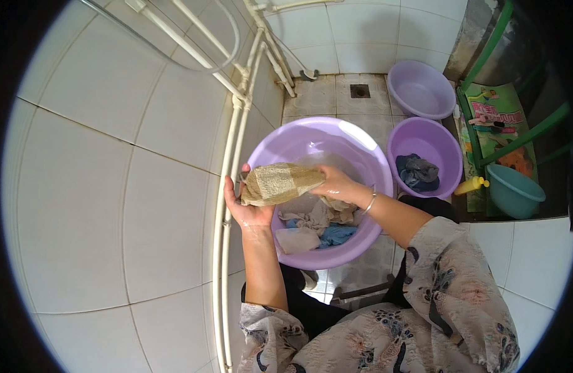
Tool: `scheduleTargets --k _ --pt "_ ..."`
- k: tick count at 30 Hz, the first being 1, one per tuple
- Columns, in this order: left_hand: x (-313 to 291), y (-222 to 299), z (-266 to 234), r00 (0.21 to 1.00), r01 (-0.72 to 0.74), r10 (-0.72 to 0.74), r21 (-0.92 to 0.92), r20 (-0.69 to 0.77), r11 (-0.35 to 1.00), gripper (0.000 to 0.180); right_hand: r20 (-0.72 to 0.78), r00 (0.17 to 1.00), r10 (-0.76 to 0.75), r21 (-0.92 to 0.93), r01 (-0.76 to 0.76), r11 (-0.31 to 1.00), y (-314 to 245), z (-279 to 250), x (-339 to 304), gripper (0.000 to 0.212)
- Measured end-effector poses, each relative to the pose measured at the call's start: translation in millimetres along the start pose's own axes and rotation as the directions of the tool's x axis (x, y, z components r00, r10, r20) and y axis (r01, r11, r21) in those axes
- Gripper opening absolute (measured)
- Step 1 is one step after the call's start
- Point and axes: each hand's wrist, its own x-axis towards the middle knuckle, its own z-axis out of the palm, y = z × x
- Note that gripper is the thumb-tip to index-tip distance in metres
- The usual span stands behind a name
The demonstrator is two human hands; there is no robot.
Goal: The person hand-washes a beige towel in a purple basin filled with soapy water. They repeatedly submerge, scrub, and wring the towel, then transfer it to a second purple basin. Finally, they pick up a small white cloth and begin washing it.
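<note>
The left hand (252, 212) is spread palm-up beneath the tan checked cloth (279, 181), and the right hand (336, 184) is closed round its three o'clock end. Held over the ten o'clock part of the purple basin (355, 250), the cloth looks soft, limp and probably water-heavy, slippery but hardly fragile, best gripped by bunched ends; no label shows on it, though farther off, toward two o'clock, a green printed sheet (506, 96) bears bold lettering.

Tiled wall (81, 211): cream pipes (217, 273) run along it. Square drain (360, 91) set in floor. Right side: green metal frame (488, 43); teal basin (513, 196), yellow bottle (468, 186) just beside.
</note>
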Motion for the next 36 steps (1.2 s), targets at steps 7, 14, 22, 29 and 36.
scheduleTargets --k 7,14,22,29,36 --pt "4.3 -43.3 -55.1 0.964 0.262 -0.170 0.614 -0.205 0.744 0.047 0.116 0.990 -0.078 0.605 -0.009 0.796 -30.5 -21.7 -19.3 0.059" --pt "-1.2 -60.1 -54.0 0.971 0.059 -0.217 0.775 0.103 0.630 0.059 0.319 0.933 -0.169 0.544 -0.034 0.838 -56.0 -33.5 -39.1 0.068" --pt "-4.5 -52.8 -64.0 0.916 0.225 -0.398 0.761 0.047 0.609 0.056 0.270 0.953 -0.139 0.626 -0.064 0.778 -57.2 -41.5 -34.7 0.054" --pt "-1.0 -45.7 -39.3 0.990 0.142 -0.134 0.327 -0.047 0.934 0.038 -0.176 0.975 -0.138 0.217 0.175 0.960 -34.4 -18.2 -21.2 0.034" --pt "17.2 -102.0 -85.7 0.947 -0.187 0.320 0.745 -0.038 0.640 0.023 -0.285 0.859 -0.425 -0.502 0.244 0.830 -3.2 47.3 -6.9 0.022"
